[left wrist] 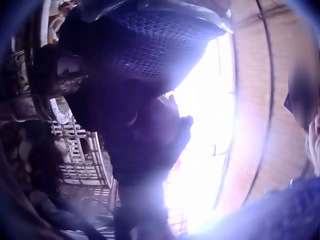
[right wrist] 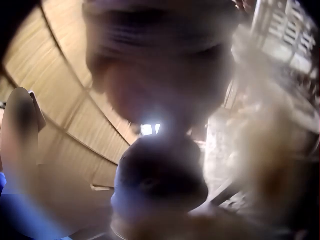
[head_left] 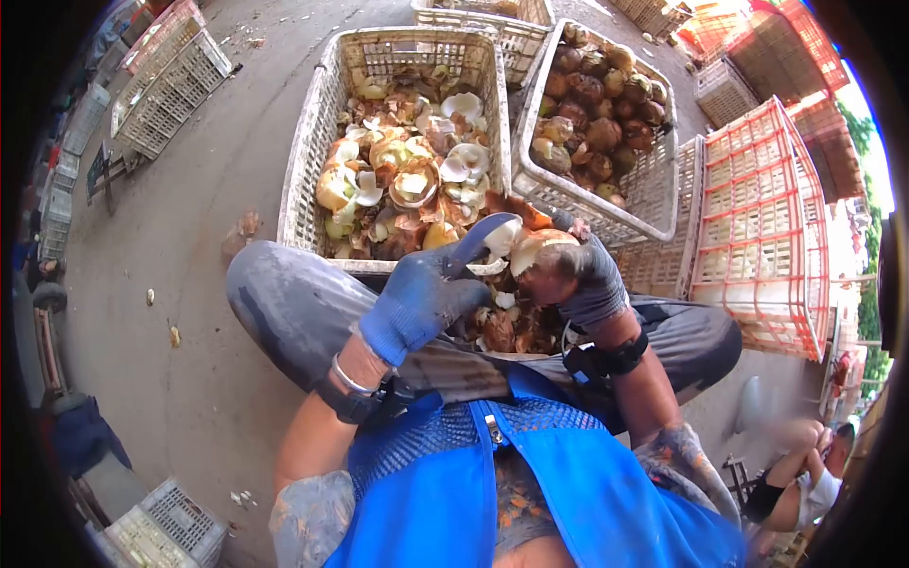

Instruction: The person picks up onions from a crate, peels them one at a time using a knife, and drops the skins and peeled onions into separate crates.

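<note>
In the head view, the blue-gloved left hand (head_left: pixel 417 301) grips a blue-grey, blade-like tool (head_left: pixel 481 239) whose far end meets a pale onion layer (head_left: pixel 502 242). Just right of it, the right hand (head_left: pixel 595 284) in a dark, dirty glove holds a partly peeled onion (head_left: pixel 540 250), brown skin hanging around it. Both hands are over loose peelings (head_left: pixel 500 331) between the person's legs. The left wrist view shows the left hand (left wrist: pixel 150 45) as a dark, woven glove against glare. Blur hides the right hand's (right wrist: pixel 160 65) fingers in the right wrist view.
A crate (head_left: pixel 301 170) of peelings and pale onion layers stands in front; a crate (head_left: pixel 523 156) of brown-skinned onions stands right of it. More crates (head_left: pixel 170 95) stand at the left, with red-netted ones (head_left: pixel 757 227) at the right. Another person (head_left: pixel 812 497) is at lower right.
</note>
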The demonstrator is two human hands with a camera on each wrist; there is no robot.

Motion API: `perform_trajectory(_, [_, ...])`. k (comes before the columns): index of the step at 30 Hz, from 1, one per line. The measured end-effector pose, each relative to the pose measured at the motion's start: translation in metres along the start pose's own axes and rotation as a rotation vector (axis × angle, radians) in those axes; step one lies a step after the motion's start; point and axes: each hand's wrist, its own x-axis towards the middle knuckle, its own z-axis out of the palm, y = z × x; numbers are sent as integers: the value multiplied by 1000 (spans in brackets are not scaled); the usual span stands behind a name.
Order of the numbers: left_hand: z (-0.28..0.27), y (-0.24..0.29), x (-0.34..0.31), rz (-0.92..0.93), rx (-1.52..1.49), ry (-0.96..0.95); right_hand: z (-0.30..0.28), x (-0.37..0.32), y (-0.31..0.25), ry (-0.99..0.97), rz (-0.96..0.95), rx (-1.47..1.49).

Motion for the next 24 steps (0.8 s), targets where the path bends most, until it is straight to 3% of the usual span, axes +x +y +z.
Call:
perform_trajectory(1, [1, 6, 1, 6, 1, -4, -6, -3, -3, 1, -7, -3])
perform_trajectory(3, [4, 26, -2, 29, -518, 1, -6, -8, -4, 48, -57, -364])
perform_trajectory(6, [-2, 22, 9, 91, -541, 38, -5, -7, -1, 160, -33, -466])
perform_trajectory(7, [-1, 19, 11, 77, -490, 42, -6, -6, 0, 159, -30, -466])
perform_trajectory(9, [0, 21, 9, 21, -490, -14, -8, -3, 1, 52, 63, -95])
perform_trajectory(10, [3, 22, 7, -35, -491, -73, -6, -2, 4, 53, 64, -93])
perform_trajectory(12, [8, 23, 4, -24, -511, -51, 7, -2, 7, 59, -94, -14])
perform_trajectory(14, [10, 30, -5, 28, -695, 16, 23, -4, -2, 26, -134, -121])
perform_trajectory(17, [6, 35, -5, -14, -706, 21, 25, -1, 6, 178, -219, -554])
perform_trajectory(18, [7, 35, -7, -32, -759, 43, 35, 0, 16, 140, -422, -583])
perform_trajectory(20, [7, 38, -7, -50, -746, 53, 33, 5, 27, 252, -524, -969])
perform_trajectory(21, [7, 38, -7, -41, -758, 45, 32, 9, 26, 260, -529, -963])
perform_trajectory(23, [7, 41, -9, -44, -758, 17, 30, 18, 20, 254, -838, -1590])
perform_trajectory(24, [6, 46, -10, -55, -759, 21, 33, 20, 15, 265, -845, -1586])
